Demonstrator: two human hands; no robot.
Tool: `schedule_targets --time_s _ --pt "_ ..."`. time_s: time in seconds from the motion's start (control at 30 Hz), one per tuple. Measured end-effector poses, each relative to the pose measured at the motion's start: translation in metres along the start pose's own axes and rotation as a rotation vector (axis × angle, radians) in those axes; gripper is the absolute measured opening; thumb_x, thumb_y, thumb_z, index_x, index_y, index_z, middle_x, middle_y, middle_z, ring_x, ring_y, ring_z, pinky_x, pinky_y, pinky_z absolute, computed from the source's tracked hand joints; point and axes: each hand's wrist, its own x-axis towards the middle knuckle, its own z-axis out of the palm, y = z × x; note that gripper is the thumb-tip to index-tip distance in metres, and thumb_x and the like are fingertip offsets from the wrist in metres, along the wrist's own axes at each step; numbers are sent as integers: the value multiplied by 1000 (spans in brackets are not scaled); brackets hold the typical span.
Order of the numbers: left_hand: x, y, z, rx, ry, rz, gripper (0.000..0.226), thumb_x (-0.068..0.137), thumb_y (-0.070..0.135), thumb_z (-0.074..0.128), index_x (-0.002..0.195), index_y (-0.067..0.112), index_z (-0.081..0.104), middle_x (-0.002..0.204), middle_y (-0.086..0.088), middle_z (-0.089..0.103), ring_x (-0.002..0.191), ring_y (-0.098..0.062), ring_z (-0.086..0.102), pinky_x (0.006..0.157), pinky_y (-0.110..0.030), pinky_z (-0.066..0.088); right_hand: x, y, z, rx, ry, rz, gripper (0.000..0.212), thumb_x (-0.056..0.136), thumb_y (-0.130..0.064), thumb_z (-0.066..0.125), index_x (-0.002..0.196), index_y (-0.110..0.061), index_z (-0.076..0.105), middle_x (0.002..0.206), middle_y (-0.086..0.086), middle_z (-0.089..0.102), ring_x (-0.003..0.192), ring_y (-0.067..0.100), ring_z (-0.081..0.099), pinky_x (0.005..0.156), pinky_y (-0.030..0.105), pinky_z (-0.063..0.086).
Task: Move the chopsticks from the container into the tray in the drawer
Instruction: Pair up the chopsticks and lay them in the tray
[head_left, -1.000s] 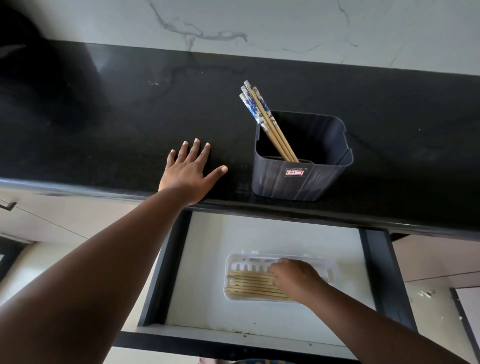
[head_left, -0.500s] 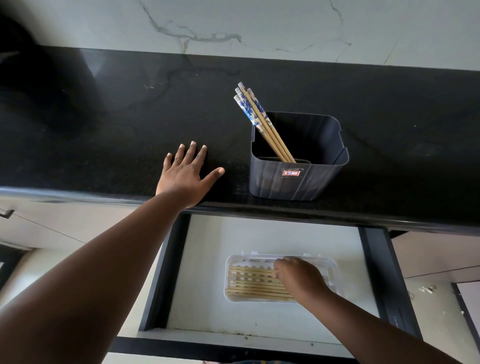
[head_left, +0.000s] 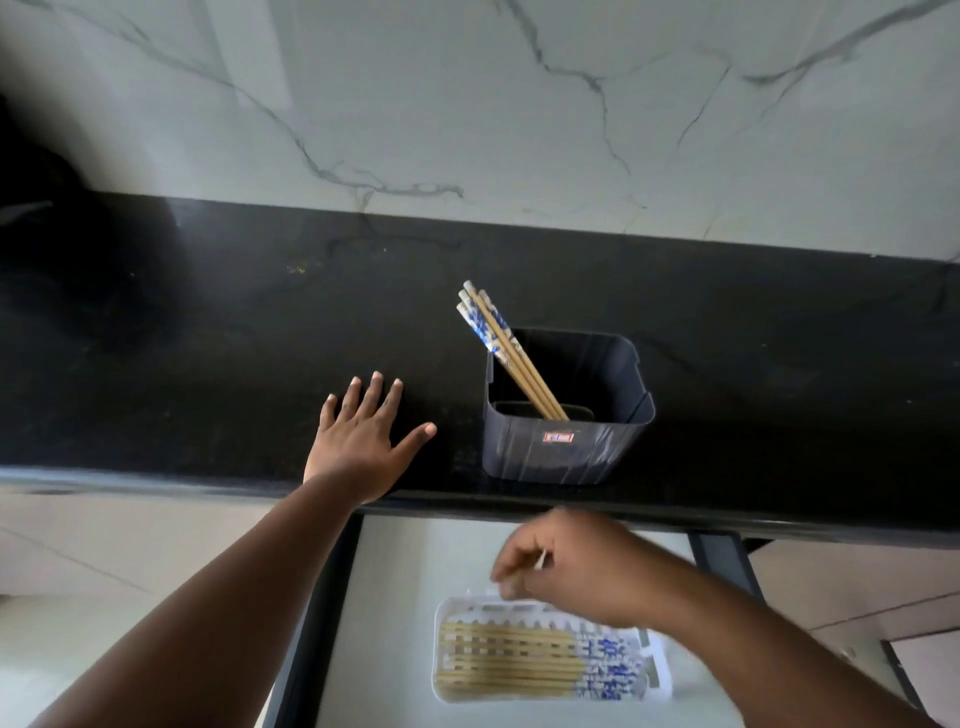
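Chopsticks (head_left: 506, 349): bamboo shafts, blue-and-white patterned tops; a few lean leftward inside the container (head_left: 566, 452), tops above its rim. Container: dark, square, ribbed, red label on the front; stands on the black counter (head_left: 208, 338). Chopsticks in tray (head_left: 514, 660): laid flat, side by side, in the white tray (head_left: 660, 680) in the open drawer (head_left: 395, 623). Left hand (head_left: 363, 441): flat on the counter, fingers spread, holding nothing. Right hand (head_left: 576, 566): blurred above the tray, fingers curled; any hold cannot be told.

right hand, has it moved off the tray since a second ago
Yes. The right hand has lifted off the tray, up toward the counter edge.
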Motion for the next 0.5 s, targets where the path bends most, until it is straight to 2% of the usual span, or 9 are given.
schedule_targets --time_s 0.07,0.13,0.23,0.27,0.37,0.43,0.5 --pt "0 -1 2 -1 7 -1 98 74 86 -1 154 30 7 163 3 -1 148 -18 -8 119 -41 -4 -5 -30 -36 177 97 -112 9 74 -38 72 82 -42 73 76 -14 74 62 -3 63 61 18 51" --pt "0 -1 2 -11 15 -2 98 74 86 -2 154 30 7 162 3 -1 148 -18 -9 119 -41 -5 1 -45 -71 295 287 -163 10 77 -28 73 79 -37 75 72 -8 74 59 2 65 58 20 54" --pt "0 -1 1 -23 17 -4 98 74 86 -1 154 31 6 162 4 -3 148 -17 -11 119 -41 -5 29 -43 -107 231 540 -56 6 81 -21 73 79 -27 74 71 0 73 63 9 68 64 28 58" --pt "0 -1 1 -25 16 -6 98 74 86 -2 154 30 6 162 4 -4 148 -17 -11 119 -41 -6 41 -38 -113 178 567 9 5 81 -21 74 81 -26 72 72 -1 72 66 10 67 65 30 56" --pt "-1 0 1 -29 18 -10 99 72 86 -4 154 31 4 162 5 -6 147 -16 -13 119 -41 -7 71 -22 -115 65 533 208 15 80 -28 75 91 -29 66 90 -5 69 77 12 64 61 24 46" --pt "-1 0 1 -38 19 -10 99 72 86 -6 154 31 2 161 5 -8 147 -15 -15 119 -40 -8 83 -14 -111 81 478 262 21 81 -29 74 98 -31 61 97 -4 66 83 13 63 62 26 47" --pt "-1 0 1 -37 22 -13 99 72 86 -6 154 31 2 161 5 -9 146 -15 -16 119 -40 -9 91 -10 -108 125 447 261 21 83 -26 71 97 -33 57 99 -3 65 87 13 62 63 27 46"
